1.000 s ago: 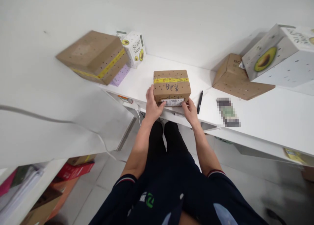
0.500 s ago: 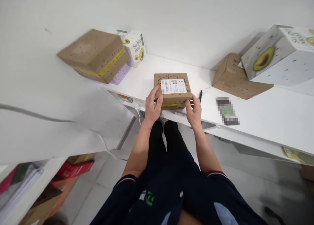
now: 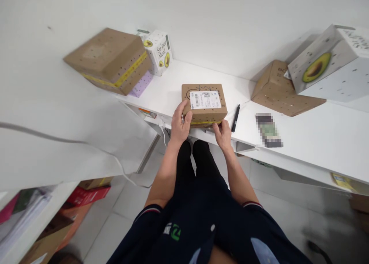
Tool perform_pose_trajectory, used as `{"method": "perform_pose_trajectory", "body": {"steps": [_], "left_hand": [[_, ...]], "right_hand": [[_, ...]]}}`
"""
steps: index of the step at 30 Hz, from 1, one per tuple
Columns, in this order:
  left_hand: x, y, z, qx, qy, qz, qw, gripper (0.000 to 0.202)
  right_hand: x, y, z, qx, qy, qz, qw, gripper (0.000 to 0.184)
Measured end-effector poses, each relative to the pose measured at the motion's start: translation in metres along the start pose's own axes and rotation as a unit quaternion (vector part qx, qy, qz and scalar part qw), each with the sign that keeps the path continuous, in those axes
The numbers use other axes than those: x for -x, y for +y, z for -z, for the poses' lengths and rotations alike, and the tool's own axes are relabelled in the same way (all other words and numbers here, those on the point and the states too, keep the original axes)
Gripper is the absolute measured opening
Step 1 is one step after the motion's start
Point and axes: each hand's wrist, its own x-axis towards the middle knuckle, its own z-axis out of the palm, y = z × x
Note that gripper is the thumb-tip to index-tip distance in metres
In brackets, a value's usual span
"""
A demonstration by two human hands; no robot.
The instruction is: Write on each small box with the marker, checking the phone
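Observation:
In front of me a brown cardboard box sits at the front edge of the white desk. It bears a white shipping label on top, dark handwriting, and a yellow band along its front. My left hand grips the box's left front corner, thumb on the front face. My right hand holds the lower right front corner, its thumb near the yellow band and the other fingers partly hidden. Just right of that hand lies a black marker on the desk.
A blurred-out flat item lies right of the marker. Brown and white avocado-print boxes stand at the right. At the left are a large brown box, a white Super Meal box and a purple box. A cable hangs at left.
My right hand has slid down and inward along the box's right front corner, uncovering more of the marker. The left hand keeps its grip. The view has shifted slightly.

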Motion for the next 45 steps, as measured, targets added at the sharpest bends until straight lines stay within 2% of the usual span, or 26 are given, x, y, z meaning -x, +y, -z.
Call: {"method": "perform_pose_trajectory", "body": {"steps": [6,10,13,16,20,23,26,28,30,33,36,39,41,43,45], "left_hand": [[0.006,-0.003,-0.006,0.028,0.004,0.041,0.999,0.066],[0.015,-0.018,-0.013,0.068,0.010,0.094,0.993,0.081],[0.022,-0.027,-0.020,0.090,0.006,0.114,0.989,0.080],[0.025,-0.024,-0.023,0.074,0.012,0.090,0.993,0.077],[0.020,0.002,-0.012,-0.039,0.066,-0.005,0.997,0.074],[0.013,0.025,0.001,-0.116,0.071,-0.060,0.989,0.061],[0.007,0.037,0.008,-0.153,0.076,-0.109,0.979,0.044],[0.005,0.039,0.007,-0.168,0.082,-0.136,0.973,0.037],[0.003,0.037,0.003,-0.180,0.076,-0.149,0.969,0.035],[0.001,0.035,-0.005,-0.186,0.058,-0.153,0.969,0.033],[-0.001,0.035,-0.011,-0.184,0.043,-0.155,0.970,0.032],[-0.004,0.036,-0.016,-0.183,0.019,-0.158,0.970,0.032],[-0.005,0.038,-0.019,-0.190,-0.001,-0.155,0.970,0.033],[-0.006,0.040,-0.021,-0.199,-0.019,-0.144,0.969,0.036],[-0.006,0.041,-0.023,-0.206,-0.030,-0.135,0.969,0.037]], "right_hand": [[0.000,-0.002,0.002,0.002,-0.011,-0.009,1.000,0.042],[0.000,-0.003,0.002,0.000,-0.011,-0.015,1.000,0.041],[0.000,-0.006,0.005,-0.014,-0.011,-0.029,0.999,0.043],[0.002,-0.014,0.007,-0.064,-0.020,-0.064,0.996,0.047],[0.007,-0.027,0.002,-0.165,-0.041,-0.103,0.980,0.053],[0.011,-0.034,-0.010,-0.269,-0.070,-0.161,0.947,0.054],[0.014,-0.038,-0.023,-0.382,-0.107,-0.251,0.883,0.056],[0.015,-0.038,-0.030,-0.431,-0.120,-0.285,0.847,0.058],[0.016,-0.037,-0.033,-0.452,-0.125,-0.306,0.829,0.061],[0.018,-0.036,-0.031,-0.451,-0.131,-0.331,0.818,0.063],[0.017,-0.035,-0.017,-0.408,-0.158,-0.338,0.833,0.061],[0.012,-0.031,0.009,-0.320,-0.169,-0.288,0.887,0.052],[0.004,-0.024,0.030,-0.254,-0.120,-0.233,0.931,0.045],[-0.008,-0.012,0.050,-0.160,-0.028,-0.181,0.970,0.039],[-0.022,0.004,0.063,-0.034,0.048,-0.138,0.989,0.035]]}}
